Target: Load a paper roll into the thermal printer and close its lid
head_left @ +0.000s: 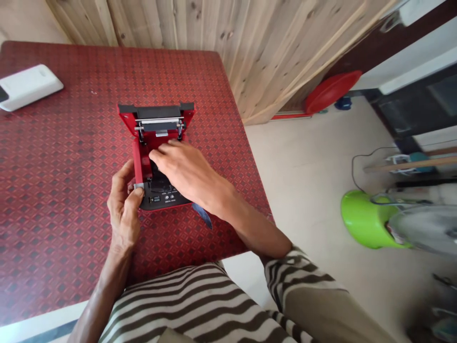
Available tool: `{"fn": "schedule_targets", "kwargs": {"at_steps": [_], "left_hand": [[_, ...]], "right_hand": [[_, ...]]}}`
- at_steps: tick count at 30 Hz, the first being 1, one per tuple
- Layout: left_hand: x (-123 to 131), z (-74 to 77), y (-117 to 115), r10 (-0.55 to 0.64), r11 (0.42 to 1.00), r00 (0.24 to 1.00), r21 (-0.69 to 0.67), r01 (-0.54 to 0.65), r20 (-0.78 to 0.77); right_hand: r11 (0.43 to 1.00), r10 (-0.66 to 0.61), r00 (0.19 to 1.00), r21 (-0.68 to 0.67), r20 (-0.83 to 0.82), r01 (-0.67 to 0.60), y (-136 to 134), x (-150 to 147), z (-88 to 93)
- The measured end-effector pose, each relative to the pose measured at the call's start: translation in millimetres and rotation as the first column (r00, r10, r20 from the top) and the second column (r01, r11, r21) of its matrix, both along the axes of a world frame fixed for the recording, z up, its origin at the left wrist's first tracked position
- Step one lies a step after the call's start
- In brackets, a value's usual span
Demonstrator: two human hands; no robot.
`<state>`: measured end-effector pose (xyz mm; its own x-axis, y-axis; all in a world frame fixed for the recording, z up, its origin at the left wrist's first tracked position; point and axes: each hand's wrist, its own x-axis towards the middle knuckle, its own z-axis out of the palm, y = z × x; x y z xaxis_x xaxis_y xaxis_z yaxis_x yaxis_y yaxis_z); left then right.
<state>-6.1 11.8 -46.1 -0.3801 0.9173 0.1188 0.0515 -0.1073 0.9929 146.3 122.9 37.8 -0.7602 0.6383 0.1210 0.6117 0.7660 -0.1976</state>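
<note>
A small red and black device (166, 201), like a printer, stands on the red patterned table (71, 190) with its lid (157, 113) raised. A roller and a metal bar show under the lid. My left hand (125, 205) grips the device's left front corner, thumb on top and fingers along the side. Over the open compartment is my right hand (178, 166), its fingers curled down inside; their tips and anything between them are hidden. A dark blue strip (202, 215) sticks out by the device's front right corner.
A white power-bank-like object (32, 87) lies at the table's far left. Wooden panelling (178, 24) stands behind the table. On the floor to the right are a green bucket (360, 219) and a red round basin (332, 90).
</note>
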Motion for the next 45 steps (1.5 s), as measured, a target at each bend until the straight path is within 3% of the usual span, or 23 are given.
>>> {"fn": "schedule_targets", "kwargs": {"at_steps": [3,10,13,17,20,22,25,28,31,34,37,40,45], "left_hand": [[-1.1,3.6,-1.2,-0.022,1.000,1.000,0.000,0.022,-0.018],[-3.2,10.2,-2.7,-0.036,0.999,0.999,-0.038,0.036,-0.015],[-2.7,9.6,-2.6,-0.026,0.999,1.000,-0.041,0.026,-0.001],[-3.1,9.1,-2.7,-0.027,0.998,1.000,-0.051,0.026,-0.006],[-3.9,8.7,-2.5,-0.039,0.998,0.999,-0.049,0.038,-0.015],[-4.5,8.0,-1.9,-0.028,0.999,0.999,-0.034,0.026,-0.045],[-5.7,6.4,-0.9,-0.006,0.999,0.993,-0.037,0.001,-0.117],[-6.6,4.6,-0.5,-0.007,0.999,0.992,-0.036,0.003,-0.129],[-7.3,2.9,-0.7,-0.005,1.000,0.996,-0.004,0.005,-0.094],[-8.9,1.1,-0.6,-0.012,1.000,0.996,0.007,0.012,-0.086],[-10.7,-0.2,0.2,-0.019,1.000,0.995,0.005,0.019,-0.094],[-11.3,0.3,0.7,-0.021,1.000,0.994,0.012,0.022,-0.110],[-10.1,4.4,0.3,-0.024,0.999,0.993,0.025,0.027,-0.114]], "right_hand": [[1.000,-0.002,0.994,0.002,0.113,0.002,11.5,-17.8,-4.4],[0.999,0.053,0.998,0.002,0.043,-0.054,27.8,-8.9,-21.9],[1.000,0.021,0.999,-0.015,0.047,-0.020,23.0,-5.2,-13.1],[0.997,-0.044,0.999,-0.060,0.002,0.044,2.2,5.7,11.8],[0.994,-0.037,0.980,-0.111,-0.197,0.015,-8.9,27.5,29.0],[0.986,-0.086,0.915,-0.168,-0.395,0.020,-8.3,47.3,32.2],[0.946,-0.279,0.730,-0.308,-0.624,0.099,5.1,75.7,15.9],[0.880,-0.463,0.524,-0.443,-0.715,0.172,27.5,90.5,-21.0],[0.838,-0.546,0.374,-0.490,-0.750,0.239,46.2,87.8,-60.5],[0.795,-0.606,0.378,-0.522,-0.700,0.309,52.8,75.4,-88.1],[0.762,-0.646,0.466,-0.548,-0.605,0.346,50.2,63.8,-102.7],[0.770,-0.631,0.536,-0.539,-0.560,0.342,45.8,58.2,-109.5],[0.762,-0.627,0.558,-0.575,-0.543,0.297,39.0,67.0,-108.4]]}}
